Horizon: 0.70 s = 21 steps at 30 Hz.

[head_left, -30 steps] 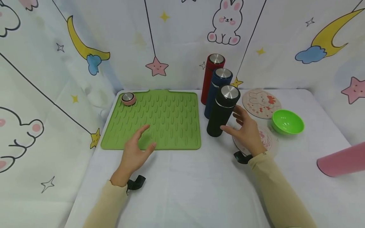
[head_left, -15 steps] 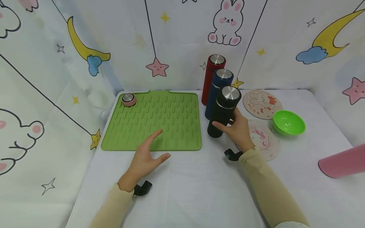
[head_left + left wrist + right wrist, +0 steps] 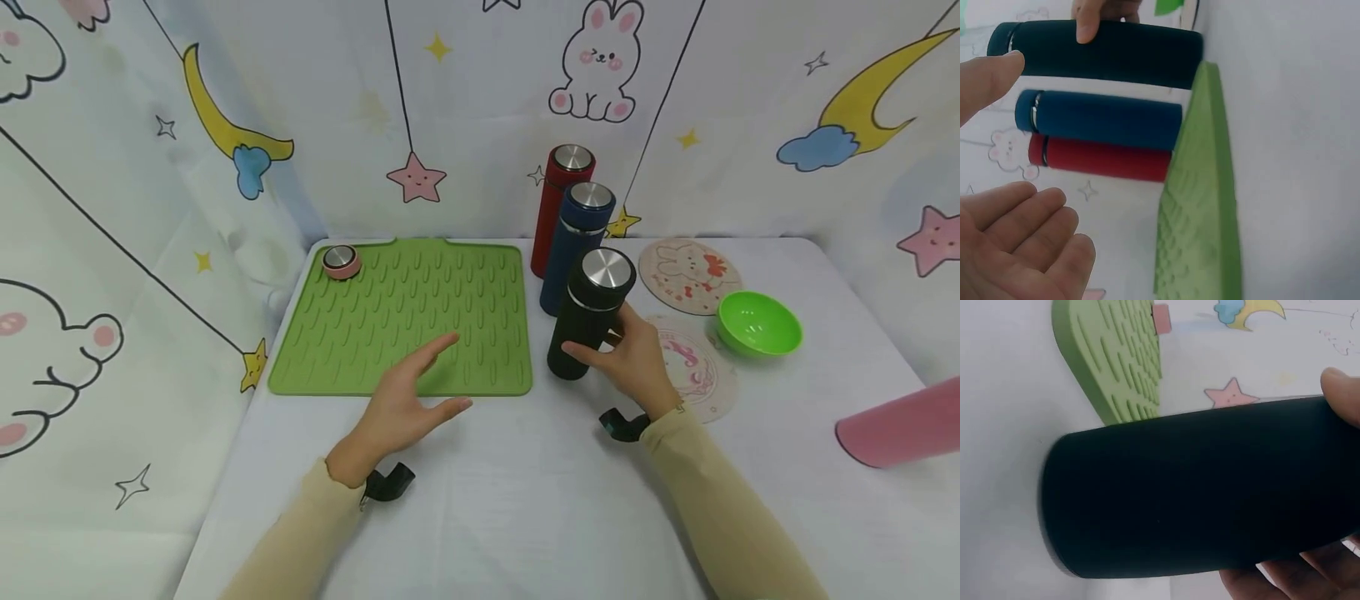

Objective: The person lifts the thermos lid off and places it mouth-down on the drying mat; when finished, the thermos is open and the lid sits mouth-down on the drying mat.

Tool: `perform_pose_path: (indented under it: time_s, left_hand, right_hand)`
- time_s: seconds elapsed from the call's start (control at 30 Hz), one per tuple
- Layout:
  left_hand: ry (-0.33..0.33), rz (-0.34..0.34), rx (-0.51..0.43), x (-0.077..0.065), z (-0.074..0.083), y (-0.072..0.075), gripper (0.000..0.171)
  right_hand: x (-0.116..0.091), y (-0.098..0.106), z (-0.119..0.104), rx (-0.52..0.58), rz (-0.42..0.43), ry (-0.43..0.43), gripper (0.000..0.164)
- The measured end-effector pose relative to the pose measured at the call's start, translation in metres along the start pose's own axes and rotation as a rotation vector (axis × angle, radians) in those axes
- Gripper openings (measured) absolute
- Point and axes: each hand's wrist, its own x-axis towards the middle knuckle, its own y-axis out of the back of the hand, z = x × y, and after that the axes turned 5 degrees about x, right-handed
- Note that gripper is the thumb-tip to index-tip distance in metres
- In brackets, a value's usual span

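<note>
My right hand (image 3: 637, 358) grips a dark green, nearly black thermos (image 3: 588, 321) with a steel-topped lid, thumb on its near side and fingers round the far right side. The thermos stands close to upright in front of a blue thermos (image 3: 573, 242), and a red thermos (image 3: 561, 200) is behind that one. My left hand (image 3: 397, 408) hovers over the front edge of a green ridged mat (image 3: 420, 317), fingers extended, thumb apart, holding nothing. In the left wrist view, the dark thermos (image 3: 1110, 53) shows with right-hand fingers on its side.
A small pink lid (image 3: 341, 262) with a steel top sits on the mat's back left corner. Right of the bottles lie two round printed coasters (image 3: 690, 275), with a bright green bowl (image 3: 759, 323) beside them. A pink cylinder (image 3: 900, 423) lies at the right edge.
My right hand has closed round the dark thermos and brought it slightly toward me, away from the blue one. The left hand has moved rightward along the mat's front edge.
</note>
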Motion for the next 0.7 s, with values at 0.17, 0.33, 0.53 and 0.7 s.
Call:
perform_pose_path:
  time_s: [0.17,0.33,0.53,0.7]
  left_hand:
    - [-0.082,-0.058,-0.106,0.016,0.021,0.0,0.084]
    - [-0.164,-0.124,-0.294,0.031,0.046,-0.001,0.083]
    - [-0.262,-0.208,-0.457,0.043,0.075,0.002,0.089]
    - [-0.38,-0.299,-0.518,0.052,0.093,0.007,0.097]
  right_hand:
    - [-0.017,-0.003,-0.003,0.015,-0.066,0.08,0.07]
    - [-0.034,-0.011,-0.011,0.047,-0.13,0.195,0.066]
    - [-0.051,-0.018,-0.024,0.086,-0.241,0.291,0.065]
    - [-0.06,-0.019,-0.034,0.095,-0.344,0.336,0.068]
